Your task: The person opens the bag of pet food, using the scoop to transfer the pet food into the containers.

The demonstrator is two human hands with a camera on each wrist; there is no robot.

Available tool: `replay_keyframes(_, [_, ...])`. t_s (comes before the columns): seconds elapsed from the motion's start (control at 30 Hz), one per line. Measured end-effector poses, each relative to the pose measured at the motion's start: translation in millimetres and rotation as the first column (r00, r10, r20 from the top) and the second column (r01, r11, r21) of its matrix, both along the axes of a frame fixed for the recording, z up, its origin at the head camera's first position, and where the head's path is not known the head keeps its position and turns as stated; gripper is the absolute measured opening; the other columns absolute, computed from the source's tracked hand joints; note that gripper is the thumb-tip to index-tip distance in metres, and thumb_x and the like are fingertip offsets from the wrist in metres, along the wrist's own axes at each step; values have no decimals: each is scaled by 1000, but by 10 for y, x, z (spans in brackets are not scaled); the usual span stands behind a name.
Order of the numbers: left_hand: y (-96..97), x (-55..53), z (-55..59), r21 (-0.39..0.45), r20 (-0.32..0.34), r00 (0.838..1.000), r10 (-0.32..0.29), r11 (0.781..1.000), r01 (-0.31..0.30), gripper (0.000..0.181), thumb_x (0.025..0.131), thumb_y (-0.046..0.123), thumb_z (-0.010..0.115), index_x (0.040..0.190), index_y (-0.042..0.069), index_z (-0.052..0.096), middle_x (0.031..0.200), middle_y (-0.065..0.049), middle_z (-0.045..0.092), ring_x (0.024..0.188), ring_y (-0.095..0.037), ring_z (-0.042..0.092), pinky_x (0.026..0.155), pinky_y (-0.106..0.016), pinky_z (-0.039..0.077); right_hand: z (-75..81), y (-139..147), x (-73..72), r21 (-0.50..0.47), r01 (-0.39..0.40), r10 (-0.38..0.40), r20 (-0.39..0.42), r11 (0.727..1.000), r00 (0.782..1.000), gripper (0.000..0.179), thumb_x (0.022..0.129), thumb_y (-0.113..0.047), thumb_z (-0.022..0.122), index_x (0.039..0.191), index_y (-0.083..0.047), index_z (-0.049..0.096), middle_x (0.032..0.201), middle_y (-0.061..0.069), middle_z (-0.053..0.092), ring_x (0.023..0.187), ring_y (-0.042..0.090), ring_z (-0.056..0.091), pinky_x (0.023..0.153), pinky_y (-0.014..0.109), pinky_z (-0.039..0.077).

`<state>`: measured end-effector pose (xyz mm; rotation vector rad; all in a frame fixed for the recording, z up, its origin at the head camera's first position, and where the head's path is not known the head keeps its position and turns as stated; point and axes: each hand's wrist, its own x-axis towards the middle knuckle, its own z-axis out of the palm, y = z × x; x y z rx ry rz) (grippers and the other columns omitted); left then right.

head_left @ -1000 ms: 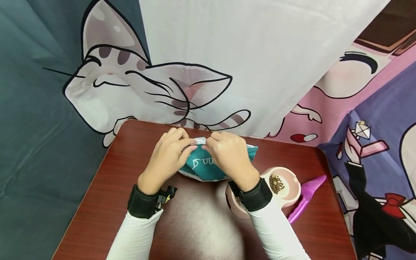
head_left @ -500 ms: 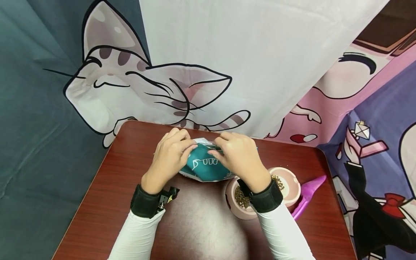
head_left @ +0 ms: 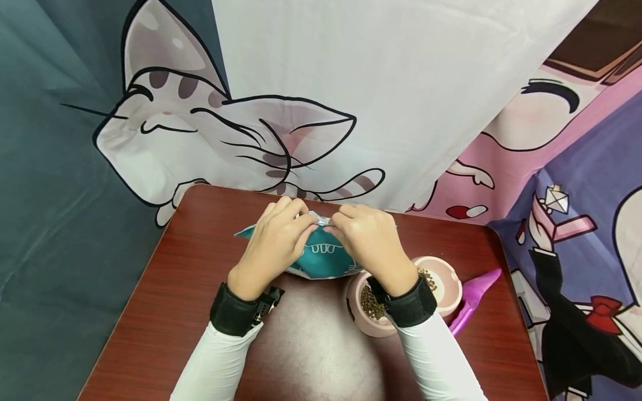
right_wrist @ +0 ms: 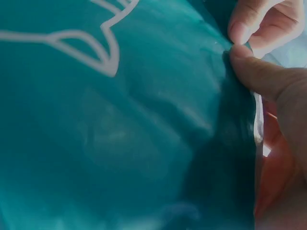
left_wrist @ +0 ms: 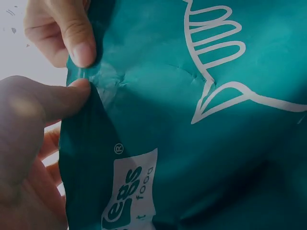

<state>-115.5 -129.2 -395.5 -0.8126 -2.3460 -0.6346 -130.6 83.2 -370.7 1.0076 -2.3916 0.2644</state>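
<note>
A teal pet food bag point(head_left: 326, 260) with white line drawings stands at the far side of the table. At its top edge, my left hand point(head_left: 277, 239) pinches the plastic between thumb and fingers. Just to the right, my right hand point(head_left: 368, 239) pinches the same edge, a short stretch of it showing between the hands. The left wrist view shows the left thumb point(left_wrist: 62, 98) pressed flat on the bag's front near the other hand's fingertips. From the right wrist, both thumbs nearly meet on the edge, with the right fingers point(right_wrist: 276, 158) behind it.
A pink double bowl point(head_left: 455, 287) stands right of the bag, partly under my right wrist, with brown kibble point(head_left: 371, 306) in both cups. Beside it lies a purple scoop point(head_left: 473, 298). A printed cloth point(head_left: 401, 83) hangs behind the table's back edge.
My right hand first shifted right along the bag's top edge. Then my left hand slid right toward it, uncovering the bag's left corner. The bag stays in place.
</note>
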Motion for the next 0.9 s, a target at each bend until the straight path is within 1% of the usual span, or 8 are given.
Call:
replay_keyframes(0.1, [10, -8, -1, 15, 8, 1000, -14, 1000, 14, 9, 97, 15, 71, 100, 8, 77, 93, -6, 60, 86, -24, 50, 70, -36, 39, 18, 49, 14, 13, 21, -21, 16, 1000, 1000, 23, 89, -37, 82, 90, -15, 77, 81, -4, 67, 71, 17, 67, 57, 35, 55])
replay_keyframes(0.2, [12, -7, -5, 11, 16, 1000, -18, 1000, 17, 15, 95, 17, 73, 106, 7, 77, 96, -7, 61, 88, -25, 51, 73, -38, 41, 44, 126, 28, 25, 48, -49, 27, 999, 998, 29, 84, -40, 86, 96, -15, 79, 89, -2, 72, 75, 19, 70, 59, 37, 57])
replay_keyframes(0.33, [35, 5, -20, 12, 23, 999, -28, 1000, 28, 27, 93, 19, 75, 119, 9, 75, 103, -8, 62, 96, -27, 55, 80, -43, 44, 74, 234, 35, 19, 61, -62, 50, 998, 997, 29, 83, -35, 88, 100, -14, 78, 93, -1, 74, 82, 22, 70, 66, 39, 59])
replay_keyframes(0.43, [86, 18, -32, 7, 19, 999, -37, 999, 37, 35, 94, 22, 75, 126, 10, 72, 107, -8, 63, 101, -28, 57, 84, -46, 45, 86, 299, 38, 4, 57, -57, 68, 998, 996, 26, 83, -31, 88, 99, -13, 78, 90, 0, 71, 81, 24, 67, 67, 40, 58])
replay_keyframes(0.5, [135, 29, -35, -4, 9, 999, -40, 999, 40, 37, 94, 25, 75, 128, 10, 71, 109, -8, 64, 102, -27, 58, 87, -46, 45, 85, 335, 39, -8, 52, -51, 76, 999, 996, 23, 84, -28, 87, 98, -12, 77, 88, 0, 69, 80, 24, 65, 66, 40, 57])
replay_keyframes(0.63, [241, 40, -36, -33, -36, 999, -28, 999, 27, 31, 97, 27, 73, 121, 8, 73, 107, -8, 65, 99, -26, 60, 86, -45, 46, 64, 373, 37, -41, 26, -23, 83, 999, 996, 15, 89, -24, 83, 95, -12, 76, 85, 1, 67, 78, 23, 62, 64, 39, 55])
replay_keyframes(0.73, [313, 39, -38, -39, -63, 998, -14, 999, 11, 22, 98, 24, 71, 113, 7, 73, 102, -7, 65, 93, -24, 59, 82, -41, 47, 37, 379, 33, -63, 9, -5, 70, 998, 998, 13, 91, -24, 80, 91, -12, 75, 82, 0, 65, 75, 22, 59, 62, 37, 53])
replay_keyframes(0.9, [386, 39, -51, -24, -66, 998, 6, 1000, -8, 14, 100, 19, 69, 105, 7, 73, 97, -5, 64, 87, -23, 56, 76, -36, 44, -28, 370, 16, -73, 10, -8, 31, 997, 999, 14, 94, -22, 77, 86, -13, 72, 80, 0, 65, 72, 21, 56, 60, 35, 50])
